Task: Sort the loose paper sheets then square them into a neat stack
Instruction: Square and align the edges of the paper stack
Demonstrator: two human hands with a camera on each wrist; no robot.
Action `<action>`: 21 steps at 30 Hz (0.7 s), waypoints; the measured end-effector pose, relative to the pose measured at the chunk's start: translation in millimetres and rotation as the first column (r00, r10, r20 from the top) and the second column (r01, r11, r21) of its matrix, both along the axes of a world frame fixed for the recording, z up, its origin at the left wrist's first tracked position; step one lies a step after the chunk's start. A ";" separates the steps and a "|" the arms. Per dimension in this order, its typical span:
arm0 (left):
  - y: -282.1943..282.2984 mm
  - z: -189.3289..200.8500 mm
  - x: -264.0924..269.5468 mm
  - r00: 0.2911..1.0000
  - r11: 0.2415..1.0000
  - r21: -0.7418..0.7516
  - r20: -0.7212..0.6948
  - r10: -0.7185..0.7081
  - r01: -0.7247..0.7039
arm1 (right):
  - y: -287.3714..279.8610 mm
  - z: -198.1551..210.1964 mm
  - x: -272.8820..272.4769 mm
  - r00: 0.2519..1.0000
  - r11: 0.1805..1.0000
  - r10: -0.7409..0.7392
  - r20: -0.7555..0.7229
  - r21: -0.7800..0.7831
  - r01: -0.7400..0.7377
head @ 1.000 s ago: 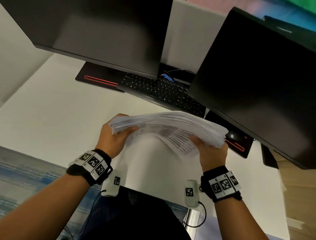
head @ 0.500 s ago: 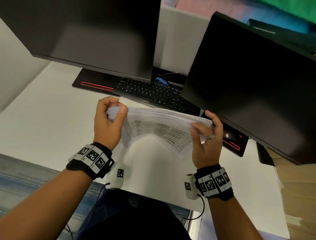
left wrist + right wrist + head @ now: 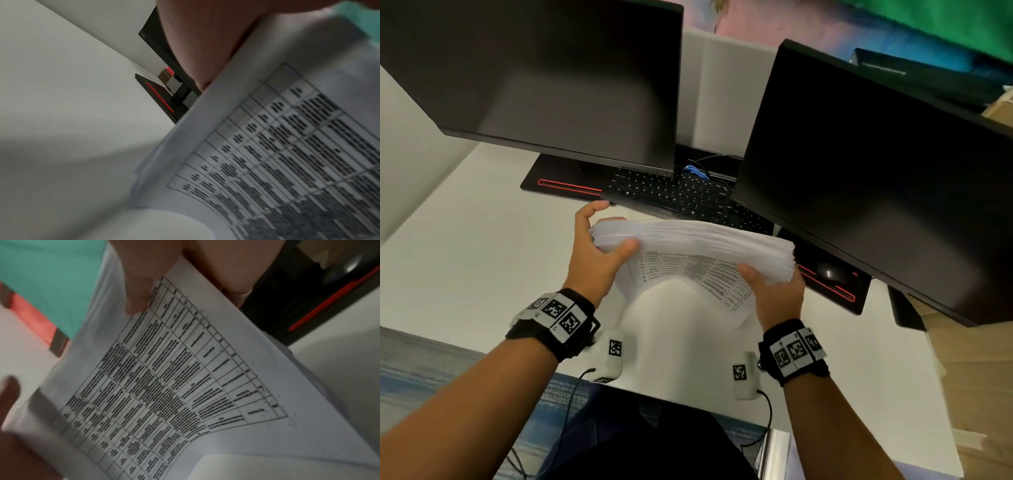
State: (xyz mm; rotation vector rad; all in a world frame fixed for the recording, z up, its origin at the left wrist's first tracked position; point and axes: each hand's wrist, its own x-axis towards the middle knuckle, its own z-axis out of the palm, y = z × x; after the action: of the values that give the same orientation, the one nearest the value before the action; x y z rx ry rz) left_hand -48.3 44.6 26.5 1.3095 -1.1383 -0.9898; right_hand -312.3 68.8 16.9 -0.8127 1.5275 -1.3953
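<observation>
Paper stack (image 3: 695,240) has risen — right hand (image 3: 774,291) now grips underneath.

The paper sheets (image 3: 688,236) were thin, matt white, the nearest one printed with a black grid table. The desk (image 3: 465,260) at the left of the frame looked smooth and matt white. Both monitors (image 3: 571,78) had dark, faintly glossy screens; the keyboard (image 3: 671,195) was matt black plastic.

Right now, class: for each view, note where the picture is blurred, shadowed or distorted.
Head view: wide-angle bends the monitors; paper stack edges slightly smeared. Left wrist view: table print blurred, soft shadow on the desk. Right wrist view: print readable as rows, near hand blurred.
</observation>
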 end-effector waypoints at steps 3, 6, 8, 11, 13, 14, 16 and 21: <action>-0.2 5.6 0.1 0.988 0.998 0.046 0.144 -0.056 0.050 | -7.4 5.7 -1.2 1.000 1.000 -0.006 0.029 0.010 0.006; 6.9 15.3 -3.3 0.982 0.995 -0.094 0.184 0.039 -0.022 | 0.5 17.0 4.2 0.996 0.982 -0.080 -0.028 -0.171 0.075; 15.2 15.8 -4.2 0.978 0.987 -0.156 0.208 0.010 0.023 | 12.7 12.8 10.4 0.992 0.973 -0.117 -0.038 -0.203 0.107; 28.5 1.6 -1.9 0.947 0.976 -0.099 0.277 -0.161 0.195 | 23.5 1.5 18.5 0.995 0.992 -0.089 -0.051 -0.093 0.084; 30.4 -9.9 0.1 0.942 0.975 -0.083 0.285 -0.175 0.206 | 21.2 2.6 20.1 0.995 0.995 -0.085 -0.052 -0.063 0.081; 29.4 -13.1 -0.1 0.950 0.978 -0.102 0.274 -0.150 0.184 | 18.7 3.5 19.8 0.995 0.994 -0.088 -0.052 -0.066 0.085; 26.8 -14.1 -2.4 0.975 0.983 -0.155 0.214 -0.065 0.100 | 14.5 4.6 17.5 0.993 0.992 -0.097 -0.065 -0.089 0.091; 13.1 -11.2 -4.4 0.982 0.979 -0.157 0.119 0.149 -0.129 | 8.6 10.5 14.6 0.995 0.984 -0.089 -0.048 -0.161 0.080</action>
State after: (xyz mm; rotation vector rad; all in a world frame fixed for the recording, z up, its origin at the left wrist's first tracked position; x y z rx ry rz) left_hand -52.8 57.6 15.3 1.3282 -1.1784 -0.7115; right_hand -297.7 77.3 27.4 -0.8987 1.5218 -1.5849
